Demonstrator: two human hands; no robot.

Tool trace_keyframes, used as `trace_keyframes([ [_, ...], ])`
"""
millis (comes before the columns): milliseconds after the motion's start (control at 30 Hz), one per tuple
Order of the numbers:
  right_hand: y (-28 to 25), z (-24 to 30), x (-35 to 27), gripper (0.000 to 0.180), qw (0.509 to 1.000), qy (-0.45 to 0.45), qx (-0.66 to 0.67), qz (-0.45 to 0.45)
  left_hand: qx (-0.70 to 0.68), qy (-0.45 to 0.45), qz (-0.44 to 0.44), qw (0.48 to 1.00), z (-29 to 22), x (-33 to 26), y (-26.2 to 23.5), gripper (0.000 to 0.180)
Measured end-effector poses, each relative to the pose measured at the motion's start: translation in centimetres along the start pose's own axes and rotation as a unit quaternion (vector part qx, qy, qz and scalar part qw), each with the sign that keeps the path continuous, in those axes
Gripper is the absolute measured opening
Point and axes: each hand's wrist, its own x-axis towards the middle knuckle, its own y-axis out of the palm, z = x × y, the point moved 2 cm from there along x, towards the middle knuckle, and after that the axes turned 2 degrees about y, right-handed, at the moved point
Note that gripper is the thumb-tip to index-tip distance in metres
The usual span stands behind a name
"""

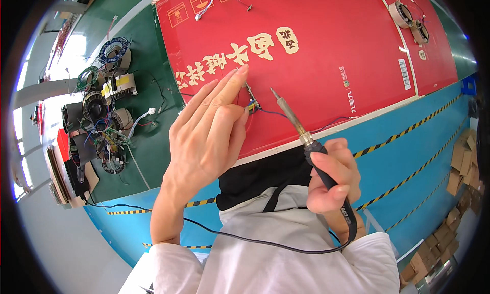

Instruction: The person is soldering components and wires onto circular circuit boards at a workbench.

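In my right hand [334, 176] is a soldering iron [317, 159] with a black handle, its fingers wrapped round the grip. The metal tip points up and left, just right of a small circuit board [251, 96] and apart from it. My left hand [201, 128] is seen from the back, fingers long and pressed together. Between its fingers the narrow board is held nearly edge-on; the grip itself is mostly hidden. Thin blue, yellow and red wires [273, 112] run from the board. Beneath lies a red printed cardboard sheet [311, 74].
On the green table [148, 161] at left stand several wired motor-like cylinders [94, 105] with ring boards. More round parts [403, 16] lie on the far right of the cardboard. The iron's black cord [255, 239] loops across my lap. Cardboard boxes [434, 248] stand at lower right.
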Motion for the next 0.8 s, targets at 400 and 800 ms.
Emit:
trace_keyframes([
  [400, 0.5, 0.3, 0.3, 0.032, 0.999, 0.006, -0.030, 0.035, -0.017, -0.010, -0.011, 1.000, 0.0, -0.1, 0.0, 0.021],
  [800, 0.5, 0.6, 0.5, 0.030, 0.997, -0.011, -0.045, 0.060, -0.024, -0.009, -0.006, 1.000, -0.1, 0.0, 0.1, 0.022],
])
